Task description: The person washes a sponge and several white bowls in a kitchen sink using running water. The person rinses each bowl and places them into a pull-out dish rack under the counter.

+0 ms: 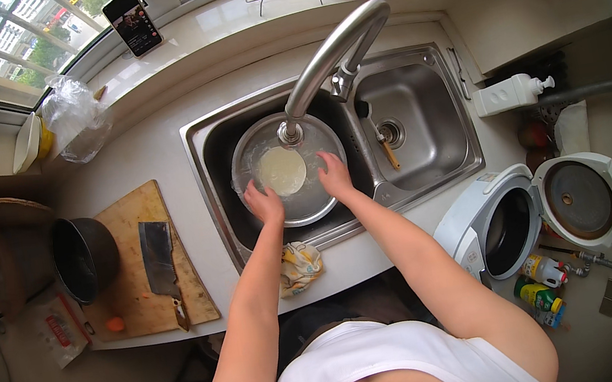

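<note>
A round metal basin (321, 210) sits inside the left bowl of the steel sink (218, 204). Within it lies a pale, cream-coloured round (283, 172); whether this is a dish or cloudy liquid in a vessel, I cannot tell. My left hand (265, 201) is over the basin's near left side, fingers spread close to the pale round's lower edge; contact is unclear. To the right of the round, my right hand (334, 175) reaches over the basin with thumb and fingers apart. Above the basin's far part, the curved faucet (333, 53) hides some of the rim.
A brush (385, 146) lies in the right sink bowl. Left stand a cutting board (125, 209), a cleaver (159, 260) and a dark pot (84, 256). A cloth (300, 268) rests at the front edge. An open rice cooker (465, 226) is at right, below a white pump bottle (508, 94).
</note>
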Demonstrator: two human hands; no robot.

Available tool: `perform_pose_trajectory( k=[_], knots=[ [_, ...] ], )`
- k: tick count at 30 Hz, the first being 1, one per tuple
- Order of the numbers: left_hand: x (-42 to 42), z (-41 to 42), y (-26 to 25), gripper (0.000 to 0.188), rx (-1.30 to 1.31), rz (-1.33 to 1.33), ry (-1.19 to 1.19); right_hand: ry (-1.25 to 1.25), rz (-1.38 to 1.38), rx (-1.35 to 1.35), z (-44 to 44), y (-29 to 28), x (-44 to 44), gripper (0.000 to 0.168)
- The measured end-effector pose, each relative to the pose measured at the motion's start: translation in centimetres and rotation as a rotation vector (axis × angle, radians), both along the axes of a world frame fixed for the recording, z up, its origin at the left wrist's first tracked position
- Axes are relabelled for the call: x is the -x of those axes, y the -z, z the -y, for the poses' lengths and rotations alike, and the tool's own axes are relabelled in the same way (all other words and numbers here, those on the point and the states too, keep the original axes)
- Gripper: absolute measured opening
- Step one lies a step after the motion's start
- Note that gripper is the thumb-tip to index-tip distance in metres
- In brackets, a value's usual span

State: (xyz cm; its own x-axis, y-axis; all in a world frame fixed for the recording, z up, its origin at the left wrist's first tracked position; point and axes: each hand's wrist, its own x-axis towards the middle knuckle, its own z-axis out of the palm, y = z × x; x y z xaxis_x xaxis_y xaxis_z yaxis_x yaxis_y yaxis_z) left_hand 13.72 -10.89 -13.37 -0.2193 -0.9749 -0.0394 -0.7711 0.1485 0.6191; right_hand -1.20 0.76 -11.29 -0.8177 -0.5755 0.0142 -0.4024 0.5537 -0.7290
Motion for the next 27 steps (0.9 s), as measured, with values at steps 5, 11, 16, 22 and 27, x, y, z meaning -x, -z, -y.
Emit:
perform_pose_trajectory(
  k=[5, 11, 16, 22, 27],
  knots=[
    [-0.6, -2.7, 2.3, 0.034, -0.615, -0.333, -0.475, 0.57, 0.683, -0.063, 3.8, 1.9, -4.0, 0.044],
    [3.5, -3.9, -4.2, 0.02, -1.431, -1.045, -0.535, 0.765, 1.58, 0.621, 2.6, -0.5, -5.1, 0.033],
    [5.0, -3.0, -7.8, 0.029, -1.527, -1.154, -0.3, 0.268, 1.079, 0.506, 1.9, -5.4, -7.7, 0.038],
    [5.9, -2.2, -9.5, 0.026, -1.324, -0.929, -0.292, -0.466, -0.147, 0.208, -0.1, -8.2, -6.0, 0.052],
    [6.0, -1.5, -8.2, 0.022, -1.226, -0.912, -0.344, -0.698, -0.121, 0.118, -0.1, -8.8, -3.2, 0.061]
  ],
)
